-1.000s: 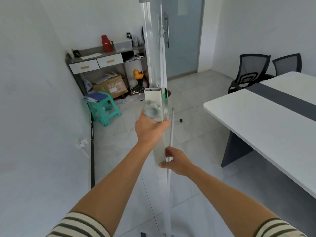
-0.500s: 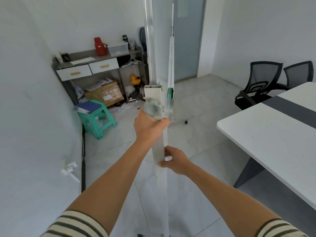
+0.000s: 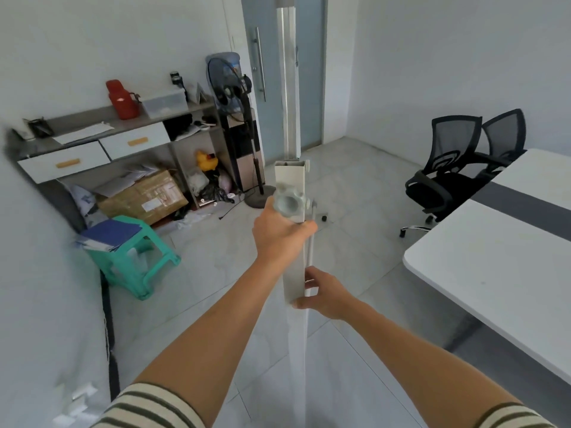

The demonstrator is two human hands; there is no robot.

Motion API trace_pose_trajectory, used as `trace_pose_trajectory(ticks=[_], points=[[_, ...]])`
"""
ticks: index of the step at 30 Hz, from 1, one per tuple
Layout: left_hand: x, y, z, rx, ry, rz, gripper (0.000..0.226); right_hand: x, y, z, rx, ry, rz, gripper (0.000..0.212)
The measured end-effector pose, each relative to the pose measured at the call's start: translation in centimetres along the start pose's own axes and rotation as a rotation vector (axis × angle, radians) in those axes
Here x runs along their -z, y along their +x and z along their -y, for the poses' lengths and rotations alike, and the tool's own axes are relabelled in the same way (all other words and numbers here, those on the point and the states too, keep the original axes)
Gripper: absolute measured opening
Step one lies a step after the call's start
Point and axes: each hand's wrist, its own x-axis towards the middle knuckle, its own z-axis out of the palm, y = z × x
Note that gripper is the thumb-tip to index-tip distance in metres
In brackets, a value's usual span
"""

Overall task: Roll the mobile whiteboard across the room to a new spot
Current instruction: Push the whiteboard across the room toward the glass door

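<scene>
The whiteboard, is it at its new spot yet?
Not yet, it seems. Done: both hands grip the whiteboard stand, left hand under the knob, right hand lower. In hand: steering it over open floor between the cluttered shelf and table. Left: parking it, letting go.

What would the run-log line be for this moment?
stage: whiteboard in hand | left hand: gripping whiteboard stand post below knob | right hand: gripping post lower | nearby: table to right

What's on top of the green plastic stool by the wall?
A stack of blue folders or booklets lies on the green stool, overhanging its left edge, with some white sheets showing at the stack's lower edge. The stack covers most of the seat, so anything beneath it is hidden.
</scene>
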Motion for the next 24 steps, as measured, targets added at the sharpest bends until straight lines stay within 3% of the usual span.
trace_pose_trajectory(ticks=[6,15,24], points=[[-1.1,10.6,1.9,-0.006,-0.024,0.016,0.039,2.2,10.5,0.4,0.004,0.015,-0.069,0.053],[-2.7,24.5,3.6,-0.026,-0.042,0.107,0.017,5.3,24.0,1.9,-0.023,0.031,-0.123,0.057],[-2.3,38.8,6.8,-0.033,-0.111,0.197,0.026,6.1,37.5,4.6,-0.049,0.022,-0.209,0.057]])
